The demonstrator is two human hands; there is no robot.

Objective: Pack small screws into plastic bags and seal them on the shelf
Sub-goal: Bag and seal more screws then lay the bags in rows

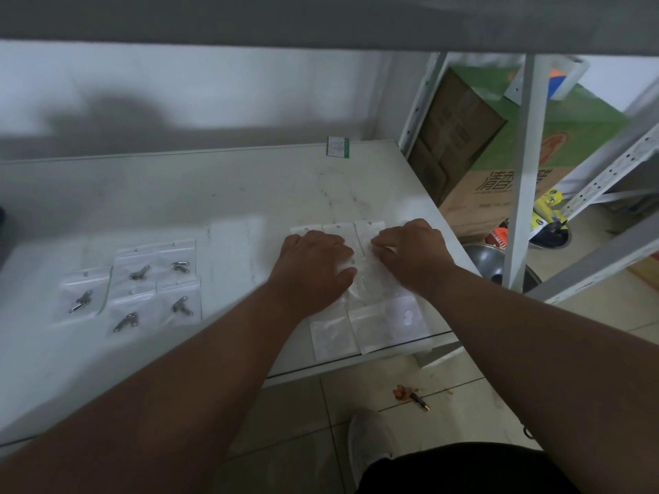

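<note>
On the white shelf (pixel 221 194), several small clear bags with screws inside (pixel 153 287) lie in a group at the left. At the right, several empty clear plastic bags (pixel 371 326) lie spread near the shelf's front edge. My left hand (pixel 313 269) rests palm down on those empty bags, with its thumb out to the right. Beside it, my right hand (pixel 413 254) has its fingers curled onto the top of one bag (pixel 367 265) between the hands. Whether its fingers pinch that bag is hidden.
A small green-edged packet (pixel 338 147) lies at the shelf's back right corner. To the right stand white shelf posts (pixel 524 165), a cardboard box (pixel 499 162) and a metal bowl (pixel 499 265) on the tiled floor. An upper shelf board (pixel 321 19) hangs overhead.
</note>
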